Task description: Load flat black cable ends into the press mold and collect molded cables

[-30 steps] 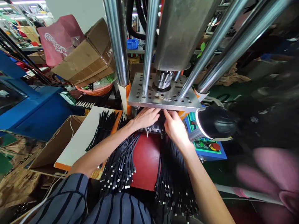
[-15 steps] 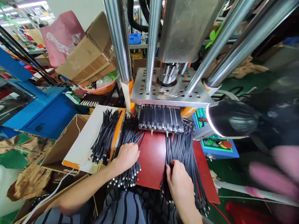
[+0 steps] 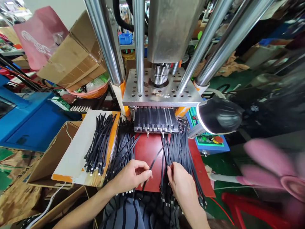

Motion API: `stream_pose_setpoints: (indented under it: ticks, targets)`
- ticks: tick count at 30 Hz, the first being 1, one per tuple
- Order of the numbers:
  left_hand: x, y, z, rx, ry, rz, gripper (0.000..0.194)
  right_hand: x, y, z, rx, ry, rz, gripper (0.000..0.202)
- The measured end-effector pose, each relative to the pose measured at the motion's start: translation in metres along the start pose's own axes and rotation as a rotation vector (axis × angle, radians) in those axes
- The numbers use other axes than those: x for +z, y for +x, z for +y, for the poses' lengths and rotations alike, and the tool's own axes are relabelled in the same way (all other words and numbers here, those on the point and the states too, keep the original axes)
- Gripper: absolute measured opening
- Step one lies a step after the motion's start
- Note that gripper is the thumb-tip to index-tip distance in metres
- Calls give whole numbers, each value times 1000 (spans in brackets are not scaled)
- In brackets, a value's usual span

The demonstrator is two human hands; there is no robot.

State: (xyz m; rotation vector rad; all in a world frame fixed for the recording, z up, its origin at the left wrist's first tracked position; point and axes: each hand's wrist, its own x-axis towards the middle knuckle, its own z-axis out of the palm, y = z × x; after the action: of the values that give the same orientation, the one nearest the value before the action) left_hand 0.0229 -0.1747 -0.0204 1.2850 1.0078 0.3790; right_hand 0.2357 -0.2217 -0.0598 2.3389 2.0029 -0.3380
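Note:
My left hand (image 3: 134, 175) pinches one flat black cable (image 3: 156, 156) between thumb and forefinger. This cable slants up to the right across the red board (image 3: 149, 144). Over the right-hand bundle of black cables (image 3: 181, 149), my right hand (image 3: 179, 179) is closed, its fingertips gripping cable strands that I can only partly see. Another bundle of black cables (image 3: 125, 140) lies to the left, partly under my left hand and forearm. Beyond both hands, a metal fixture (image 3: 154, 121) holds several black cables side by side, their connectors along its front edge.
A press plate (image 3: 162, 100) with steel posts stands above the fixture. On the left, a white board (image 3: 76, 152) carries more cables over a cardboard box (image 3: 52, 156). To the right are a lamp (image 3: 219, 114), a button panel (image 3: 209, 140) and a pink fan (image 3: 267, 159).
My left hand has moved right, off the left bundle, and now pinches a single cable near the middle. My right hand stays at the right bundle. The camera view has shifted.

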Motion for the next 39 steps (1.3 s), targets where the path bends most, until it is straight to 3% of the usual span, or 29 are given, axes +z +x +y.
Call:
stream_pose_setpoints:
  ticks: [5,10,15,20,25,27,31,35,37,39]
  targets:
    - [24,15,-24,-65,-68,-10,33,10,-15,0,61,27,2,24]
    - [33,29,-38,-80,-78,-54,40,8,-13,20,-13,558,1,36]
    - [36,37,-34,-38,-167,-68,53,-2,-15,33,62,960,-65,45]
    - [43,36,-22,-39,-312,-81,64,-5,-41,19,68,1226,-80,39]
    - [41,17,-8,14,-453,-33,60,-10,-68,10,-218,1046,-348,29]
    - [38,5,-4,35,-445,-34,56,-14,-71,13,-287,929,-369,24]
    - [34,-14,-1,71,-428,31,54,-24,-66,15,-288,861,-324,20]
    - [32,-22,-2,85,-363,54,55,-35,-61,14,-380,862,-457,9]
    - [33,-24,-2,114,-261,27,50,-43,-54,15,-368,930,-481,5]
    - [36,-26,-4,163,-82,2,43,-49,-43,12,-319,1086,-421,9]
